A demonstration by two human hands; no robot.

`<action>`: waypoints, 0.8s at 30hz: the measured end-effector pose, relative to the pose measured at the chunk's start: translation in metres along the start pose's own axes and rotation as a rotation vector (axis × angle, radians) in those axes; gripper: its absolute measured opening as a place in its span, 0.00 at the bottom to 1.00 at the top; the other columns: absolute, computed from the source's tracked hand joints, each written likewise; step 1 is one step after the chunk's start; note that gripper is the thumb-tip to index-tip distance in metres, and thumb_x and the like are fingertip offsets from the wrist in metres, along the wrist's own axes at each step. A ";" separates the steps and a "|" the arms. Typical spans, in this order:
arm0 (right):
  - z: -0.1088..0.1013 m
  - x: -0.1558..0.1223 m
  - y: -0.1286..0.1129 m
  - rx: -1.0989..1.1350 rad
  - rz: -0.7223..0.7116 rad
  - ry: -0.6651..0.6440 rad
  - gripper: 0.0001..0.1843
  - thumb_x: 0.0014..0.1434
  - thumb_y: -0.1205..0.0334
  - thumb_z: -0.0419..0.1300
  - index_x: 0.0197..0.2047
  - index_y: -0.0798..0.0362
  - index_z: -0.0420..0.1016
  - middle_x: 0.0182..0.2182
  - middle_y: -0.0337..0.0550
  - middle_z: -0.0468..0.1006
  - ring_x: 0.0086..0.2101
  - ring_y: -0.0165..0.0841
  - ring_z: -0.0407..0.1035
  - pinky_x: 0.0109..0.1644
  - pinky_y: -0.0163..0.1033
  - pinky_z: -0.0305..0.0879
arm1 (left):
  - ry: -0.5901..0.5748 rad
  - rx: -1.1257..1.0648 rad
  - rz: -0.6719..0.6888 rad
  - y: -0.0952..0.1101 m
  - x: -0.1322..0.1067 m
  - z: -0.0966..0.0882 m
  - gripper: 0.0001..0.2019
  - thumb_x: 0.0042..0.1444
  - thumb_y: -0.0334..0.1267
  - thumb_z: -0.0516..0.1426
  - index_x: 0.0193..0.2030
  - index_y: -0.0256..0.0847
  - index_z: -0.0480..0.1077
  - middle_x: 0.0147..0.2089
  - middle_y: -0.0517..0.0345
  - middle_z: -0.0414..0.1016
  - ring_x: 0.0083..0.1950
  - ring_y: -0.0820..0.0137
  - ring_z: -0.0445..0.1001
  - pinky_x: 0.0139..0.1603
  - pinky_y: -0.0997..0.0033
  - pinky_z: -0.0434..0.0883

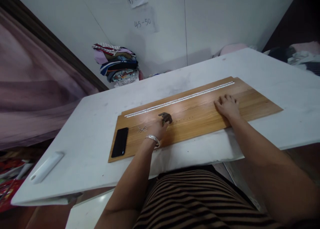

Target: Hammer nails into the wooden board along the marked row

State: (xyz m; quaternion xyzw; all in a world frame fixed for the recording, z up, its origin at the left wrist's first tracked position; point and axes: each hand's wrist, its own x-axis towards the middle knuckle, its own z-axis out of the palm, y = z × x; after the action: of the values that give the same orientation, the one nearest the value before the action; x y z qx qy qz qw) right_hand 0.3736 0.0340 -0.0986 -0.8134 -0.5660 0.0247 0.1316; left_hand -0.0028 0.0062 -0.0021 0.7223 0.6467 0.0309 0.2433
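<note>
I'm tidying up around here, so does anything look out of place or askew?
Mildly, yes. A black phone lies on the wooden board, beside a loose, crisscrossed scatter of nails. It seems an odd thing to leave so near the hammer in the left hand. I see no obvious damage.
</note>
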 end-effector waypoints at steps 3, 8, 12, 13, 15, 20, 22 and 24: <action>-0.001 -0.001 0.000 0.007 0.000 0.001 0.33 0.71 0.45 0.42 0.63 0.57 0.74 0.66 0.64 0.68 0.65 0.54 0.57 0.66 0.61 0.51 | 0.029 0.000 0.041 0.000 0.001 0.001 0.16 0.68 0.41 0.52 0.52 0.36 0.77 0.45 0.44 0.84 0.47 0.59 0.82 0.48 0.64 0.72; -0.001 0.000 0.000 0.003 0.002 -0.002 0.34 0.71 0.45 0.42 0.63 0.57 0.74 0.66 0.64 0.68 0.65 0.54 0.57 0.67 0.60 0.50 | 0.014 -0.019 -0.004 0.000 0.001 -0.002 0.18 0.69 0.45 0.51 0.49 0.35 0.77 0.39 0.45 0.83 0.42 0.59 0.82 0.44 0.65 0.73; 0.000 0.000 0.001 -0.006 -0.001 -0.002 0.34 0.71 0.44 0.42 0.63 0.58 0.74 0.66 0.64 0.68 0.65 0.54 0.57 0.67 0.60 0.51 | -0.003 -0.004 -0.016 0.000 0.000 -0.004 0.18 0.69 0.45 0.51 0.49 0.35 0.77 0.38 0.46 0.83 0.40 0.60 0.82 0.43 0.66 0.72; 0.000 0.000 0.001 -0.007 -0.003 -0.003 0.34 0.71 0.44 0.42 0.63 0.58 0.73 0.66 0.65 0.68 0.64 0.54 0.58 0.66 0.60 0.51 | -0.005 0.001 -0.013 0.001 -0.001 -0.004 0.18 0.69 0.44 0.51 0.50 0.36 0.77 0.38 0.46 0.83 0.40 0.61 0.82 0.44 0.66 0.72; -0.001 0.001 0.001 -0.008 -0.003 -0.010 0.34 0.71 0.45 0.41 0.64 0.58 0.73 0.67 0.65 0.67 0.64 0.54 0.58 0.66 0.60 0.51 | -0.013 0.008 -0.008 0.001 -0.001 -0.004 0.17 0.70 0.44 0.51 0.51 0.36 0.77 0.39 0.46 0.83 0.40 0.61 0.82 0.44 0.66 0.72; -0.003 0.000 -0.001 -0.037 0.011 -0.034 0.34 0.71 0.45 0.41 0.64 0.58 0.73 0.67 0.64 0.67 0.65 0.53 0.57 0.66 0.60 0.51 | -0.024 0.011 -0.025 0.002 0.000 -0.002 0.18 0.70 0.44 0.51 0.53 0.35 0.76 0.40 0.46 0.83 0.40 0.61 0.82 0.45 0.66 0.72; -0.003 0.000 -0.001 -0.039 0.010 -0.032 0.34 0.71 0.45 0.41 0.63 0.58 0.73 0.67 0.63 0.67 0.65 0.53 0.57 0.67 0.60 0.51 | -0.026 0.005 -0.027 0.002 0.001 -0.003 0.19 0.70 0.45 0.51 0.53 0.34 0.76 0.39 0.46 0.83 0.39 0.61 0.82 0.44 0.67 0.71; -0.004 -0.001 -0.002 -0.026 0.002 -0.019 0.33 0.71 0.45 0.41 0.63 0.58 0.74 0.66 0.64 0.68 0.65 0.53 0.57 0.67 0.60 0.51 | -0.028 0.006 -0.029 0.002 0.002 -0.006 0.19 0.70 0.45 0.51 0.53 0.34 0.76 0.39 0.46 0.83 0.38 0.61 0.82 0.43 0.67 0.71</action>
State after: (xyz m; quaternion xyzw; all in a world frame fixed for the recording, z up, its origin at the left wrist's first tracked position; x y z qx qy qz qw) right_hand 0.3726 0.0330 -0.0948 -0.8155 -0.5667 0.0253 0.1153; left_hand -0.0030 0.0093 0.0031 0.7141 0.6536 0.0153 0.2503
